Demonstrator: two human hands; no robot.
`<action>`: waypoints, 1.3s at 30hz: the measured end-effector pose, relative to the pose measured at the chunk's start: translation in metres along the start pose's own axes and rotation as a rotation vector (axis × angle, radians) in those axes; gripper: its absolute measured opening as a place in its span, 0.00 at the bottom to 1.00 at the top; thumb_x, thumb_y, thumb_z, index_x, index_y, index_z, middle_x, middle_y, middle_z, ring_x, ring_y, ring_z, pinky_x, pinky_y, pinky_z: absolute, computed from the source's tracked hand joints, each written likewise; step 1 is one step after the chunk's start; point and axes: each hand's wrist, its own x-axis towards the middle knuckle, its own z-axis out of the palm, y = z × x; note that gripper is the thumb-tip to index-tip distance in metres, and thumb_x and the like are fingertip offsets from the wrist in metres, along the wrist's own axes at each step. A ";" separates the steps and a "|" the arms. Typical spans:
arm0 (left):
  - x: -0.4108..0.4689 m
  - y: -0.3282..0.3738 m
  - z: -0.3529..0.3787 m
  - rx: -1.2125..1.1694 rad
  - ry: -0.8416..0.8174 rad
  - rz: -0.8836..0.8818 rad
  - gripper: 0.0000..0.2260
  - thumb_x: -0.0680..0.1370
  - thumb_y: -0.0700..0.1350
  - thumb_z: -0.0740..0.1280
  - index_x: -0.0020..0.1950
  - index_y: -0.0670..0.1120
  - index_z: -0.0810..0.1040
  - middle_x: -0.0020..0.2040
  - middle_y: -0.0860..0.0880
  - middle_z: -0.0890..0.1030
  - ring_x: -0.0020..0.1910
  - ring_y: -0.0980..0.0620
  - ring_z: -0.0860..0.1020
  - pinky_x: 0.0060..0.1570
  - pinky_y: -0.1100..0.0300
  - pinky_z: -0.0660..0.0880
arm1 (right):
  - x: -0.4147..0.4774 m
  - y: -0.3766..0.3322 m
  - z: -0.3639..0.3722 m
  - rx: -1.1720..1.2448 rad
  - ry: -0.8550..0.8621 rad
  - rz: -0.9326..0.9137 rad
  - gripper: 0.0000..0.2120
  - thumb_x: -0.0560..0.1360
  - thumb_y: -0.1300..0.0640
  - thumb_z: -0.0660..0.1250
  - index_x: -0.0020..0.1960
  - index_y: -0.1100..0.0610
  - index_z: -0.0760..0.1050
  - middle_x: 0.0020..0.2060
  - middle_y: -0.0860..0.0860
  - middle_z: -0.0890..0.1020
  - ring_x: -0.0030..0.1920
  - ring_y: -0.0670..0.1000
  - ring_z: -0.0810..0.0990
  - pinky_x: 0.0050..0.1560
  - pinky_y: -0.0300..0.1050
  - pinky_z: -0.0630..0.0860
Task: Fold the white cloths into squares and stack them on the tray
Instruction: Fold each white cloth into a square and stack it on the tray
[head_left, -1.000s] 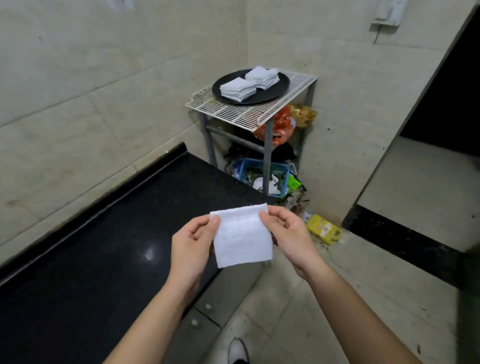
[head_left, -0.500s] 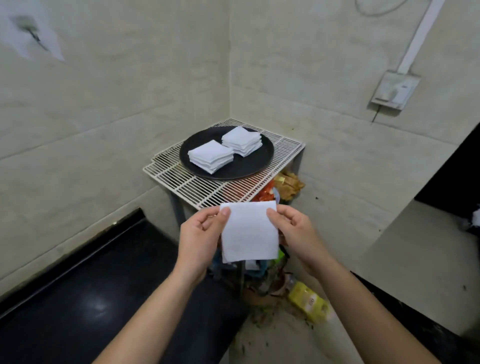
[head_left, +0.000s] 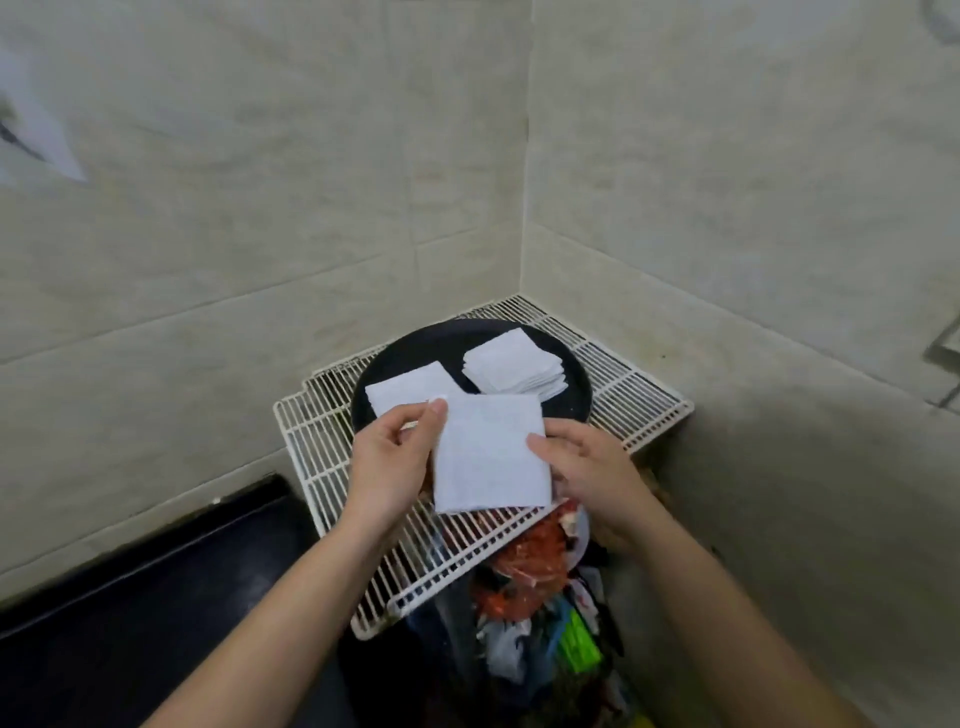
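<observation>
Two beige tiled walls (head_left: 260, 208) meet in a corner and fill most of the view. Low at the left runs a glossy black table (head_left: 130, 597). A white wire rack shelf (head_left: 639, 400) stands in the corner beside it. Under the rack lies a heap of clutter, with a red plastic bag (head_left: 530, 561) and a green packet (head_left: 576, 644) showing. On the rack sits a round black tray (head_left: 415, 348).

Both bare forearms reach in from below. The left grip (head_left: 387, 467) is curled, thumb and fingers pinching the upper left corner of a folded square white cloth (head_left: 488, 457). The right grip (head_left: 592, 473) has its thumb on the cloth's right edge and its fingers behind, pinching too. The cloth is held flat between them above the near part of the rack, its top edge covering the tray's near rim.

On the tray lie two piles of folded white squares. The left stack (head_left: 405, 389) is partly hidden behind the left grip and the held cloth. The right stack (head_left: 511, 364) lies near it with a strip of tray between.
</observation>
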 end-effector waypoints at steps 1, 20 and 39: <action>0.012 0.001 0.008 -0.004 0.066 -0.062 0.10 0.78 0.51 0.70 0.51 0.45 0.83 0.46 0.43 0.86 0.44 0.42 0.85 0.40 0.51 0.80 | 0.021 -0.006 -0.006 -0.022 -0.051 0.000 0.11 0.80 0.55 0.68 0.61 0.53 0.80 0.51 0.47 0.86 0.52 0.47 0.85 0.57 0.52 0.82; 0.122 0.005 -0.023 -0.032 0.386 -0.309 0.08 0.78 0.33 0.65 0.54 0.42 0.74 0.45 0.43 0.78 0.38 0.48 0.78 0.36 0.56 0.75 | 0.193 -0.047 0.046 -0.193 -0.454 0.098 0.22 0.76 0.67 0.66 0.70 0.69 0.68 0.54 0.57 0.81 0.47 0.48 0.81 0.54 0.51 0.82; 0.102 -0.021 -0.032 0.415 0.324 -0.046 0.11 0.75 0.38 0.73 0.57 0.44 0.79 0.54 0.48 0.82 0.53 0.48 0.81 0.55 0.55 0.78 | 0.177 -0.031 0.037 -0.605 -0.302 -0.222 0.19 0.75 0.61 0.68 0.65 0.51 0.76 0.59 0.48 0.81 0.49 0.43 0.79 0.48 0.34 0.74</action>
